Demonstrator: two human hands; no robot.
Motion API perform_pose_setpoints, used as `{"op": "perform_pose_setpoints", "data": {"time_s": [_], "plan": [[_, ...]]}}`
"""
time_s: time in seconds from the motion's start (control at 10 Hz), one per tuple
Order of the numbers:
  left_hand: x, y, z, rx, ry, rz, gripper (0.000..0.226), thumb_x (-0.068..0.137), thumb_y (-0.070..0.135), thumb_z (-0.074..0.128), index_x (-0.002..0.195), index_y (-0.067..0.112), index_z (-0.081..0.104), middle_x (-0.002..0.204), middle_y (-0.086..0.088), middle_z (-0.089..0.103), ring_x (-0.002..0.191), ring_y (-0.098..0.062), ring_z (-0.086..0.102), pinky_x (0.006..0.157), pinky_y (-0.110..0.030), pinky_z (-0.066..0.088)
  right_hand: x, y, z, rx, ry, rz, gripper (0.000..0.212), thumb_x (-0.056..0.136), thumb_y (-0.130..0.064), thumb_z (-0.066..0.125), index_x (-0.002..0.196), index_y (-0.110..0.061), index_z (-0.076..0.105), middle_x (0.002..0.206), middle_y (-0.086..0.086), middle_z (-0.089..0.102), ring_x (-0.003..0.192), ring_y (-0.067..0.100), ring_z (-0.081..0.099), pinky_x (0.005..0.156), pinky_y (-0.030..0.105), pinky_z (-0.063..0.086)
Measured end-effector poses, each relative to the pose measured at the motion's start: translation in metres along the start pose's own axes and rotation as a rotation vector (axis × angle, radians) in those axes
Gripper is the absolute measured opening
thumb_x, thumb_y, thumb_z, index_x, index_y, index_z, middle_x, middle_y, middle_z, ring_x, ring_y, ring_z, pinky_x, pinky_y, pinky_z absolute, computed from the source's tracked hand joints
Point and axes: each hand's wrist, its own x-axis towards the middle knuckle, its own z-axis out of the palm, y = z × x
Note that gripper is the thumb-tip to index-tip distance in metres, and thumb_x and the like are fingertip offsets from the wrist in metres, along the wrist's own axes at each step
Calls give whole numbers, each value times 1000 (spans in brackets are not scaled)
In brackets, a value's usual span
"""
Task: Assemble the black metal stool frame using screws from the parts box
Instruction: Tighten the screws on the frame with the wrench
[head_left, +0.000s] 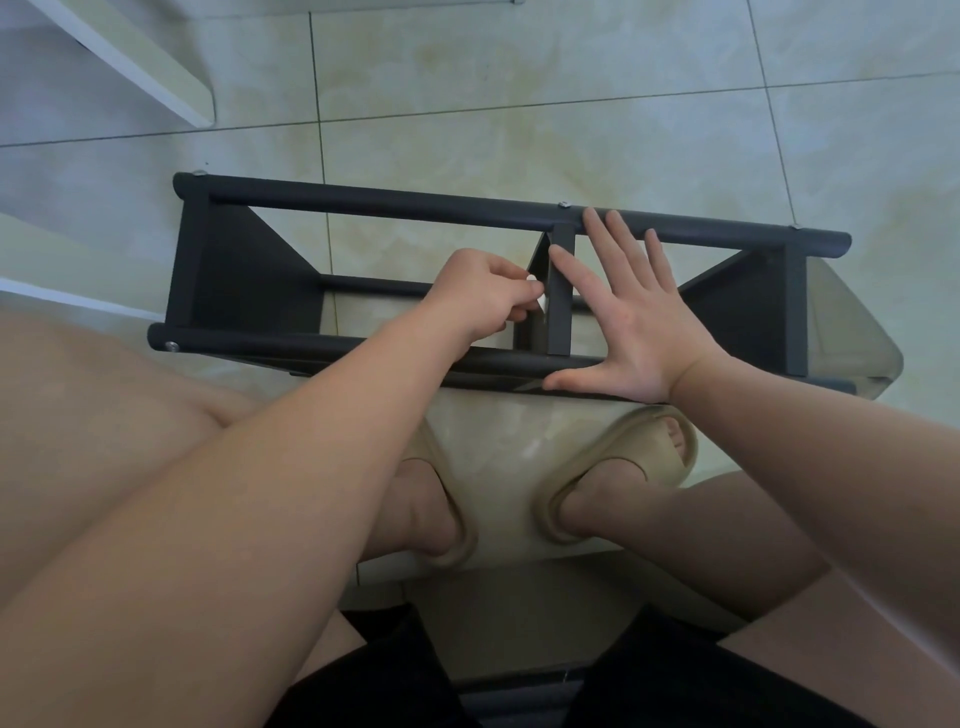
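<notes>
The black stool frame (415, 205) lies on its side on the tiled floor (571, 78) at about twelve o'clock from the person's sandalled feet (618, 478), close enough to reach while seated. The right hand (631, 317) is spread flat, fingers splayed across the near and far rails at three o'clock of the middle crossbar (560, 296), probably to pin the frame steady. The left hand (483, 299), at nine o'clock of that crossbar, is curled and pinching a small pale piece (535, 283), likely a screw or key, against it
</notes>
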Motion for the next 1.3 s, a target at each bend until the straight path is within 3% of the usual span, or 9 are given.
{"op": "perform_pose_setpoints", "data": {"time_s": [0.2, 0.4, 0.6, 0.8, 0.9, 1.1, 1.3], "plan": [[-1, 2, 0, 30, -68, -36, 8, 93, 22, 70, 96, 17, 65, 77, 5, 75, 76, -9, 70, 83, -32, 54, 0, 0, -1, -5, -8, 5, 121, 70, -93, 41, 163, -22, 11, 168, 17, -9, 155, 35, -11, 123, 59, -4], [-2, 4, 2, 86, -86, -43, 5, 94, 23, 68, 94, 19, 66, 90, -1, 73, 84, -13, 68, 85, -33, 52, 0, 0, -1, -1, -5, 3, 121, 70, -93, 41, 163, -21, 11, 168, 17, -8, 155, 36, -11, 123, 59, -4], [-2, 7, 0, 33, -82, -96, 8, 98, 22, 61, 91, 20, 62, 83, 3, 72, 77, -11, 67, 82, -33, 52, 0, 1, 0, -7, -3, 3, 121, 70, -93, 41, 163, -22, 11, 168, 17, -9, 155, 36, -11, 123, 59, -4], [-3, 9, 2, 73, -112, -130, 17, 101, 22, 56, 111, 10, 64, 86, 1, 73, 81, -13, 67, 83, -32, 51, 0, 1, 0, 3, 2, 0, 121, 70, -92, 42, 163, -21, 11, 168, 17, -8, 155, 36, -11, 123, 59, -4], [-4, 10, 2, 99, -133, -137, 16, 102, 21, 52, 108, 11, 63, 83, 3, 72, 79, -11, 66, 81, -30, 51, 0, 0, 0, -2, -8, 2, 121, 70, -93, 41, 163, -21, 10, 168, 17, -9, 155, 36, -12, 123, 59, -5], [0, 6, 1, 198, -191, -88, 24, 103, 17, 46, 84, 18, 61, 79, 3, 69, 77, -11, 63, 71, -29, 48, 0, 0, 0, -2, -8, 1, 121, 70, -93, 40, 163, -21, 11, 168, 18, -8, 155, 36, -11, 123, 59, -4], [3, 0, -2, 243, -216, -41, 26, 103, 15, 46, 81, 20, 60, 81, 1, 69, 80, -13, 63, 76, -31, 49, 0, 0, -1, -3, -6, 0, 121, 71, -93, 41, 163, -21, 11, 168, 18, -8, 155, 36, -12, 123, 59, -4]]}}
